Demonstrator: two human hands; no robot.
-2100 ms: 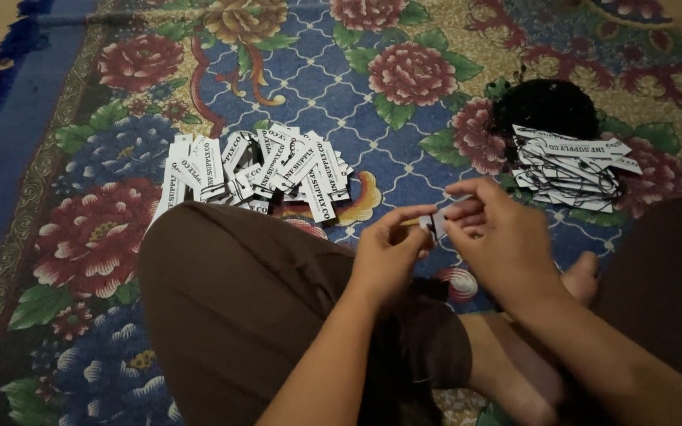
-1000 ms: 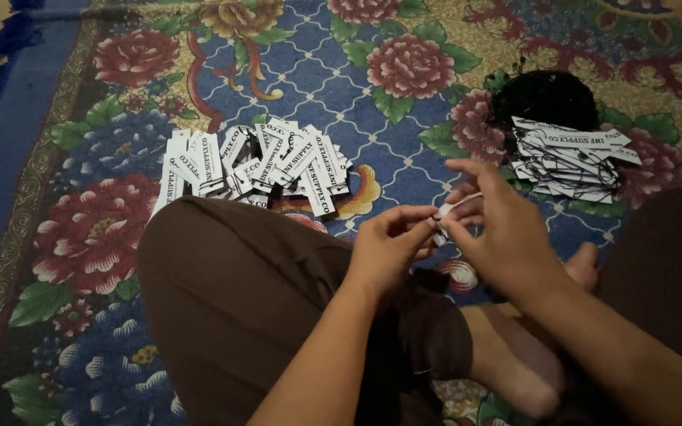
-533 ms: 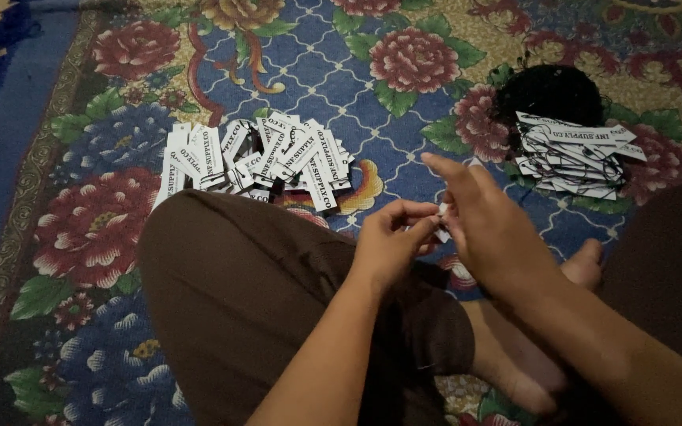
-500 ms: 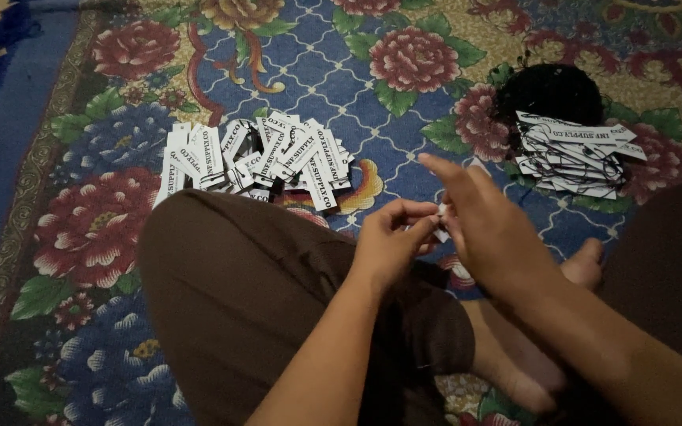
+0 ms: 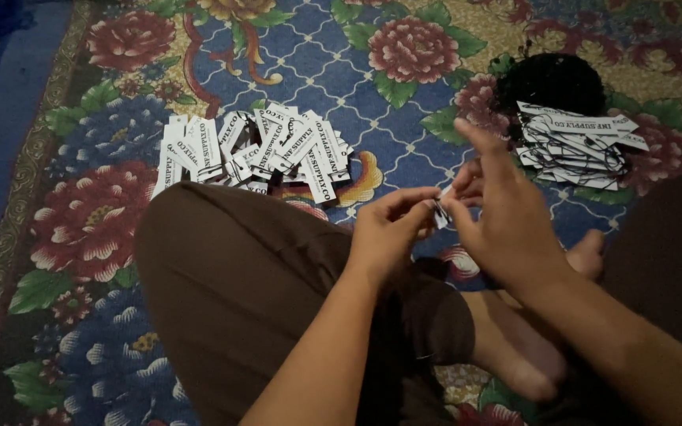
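1. White paper tag (image 5: 440, 211) pinched between left hand (image 5: 388, 233) and right hand (image 5: 507, 221) fingertips, above the lap.
2. Both grips narrow, closed on the tag.
3. Loose tag pile (image 5: 254, 154) lies on the floral carpet (image 5: 80, 221), well apart.

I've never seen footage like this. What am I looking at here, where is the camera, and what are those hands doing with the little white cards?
There is no machine here: a camera worn on a person's head looks down at their own two hands and crossed legs as they sit on a flowered carpet. The left hand and right hand meet in front of the knees and together pinch one small white tag; it is mostly hidden by the fingers. On the carpet lie a loose pile of white tags to the left, and a second pile of tags to the right that seems to have dark strings on it, beside a bundle of black string.
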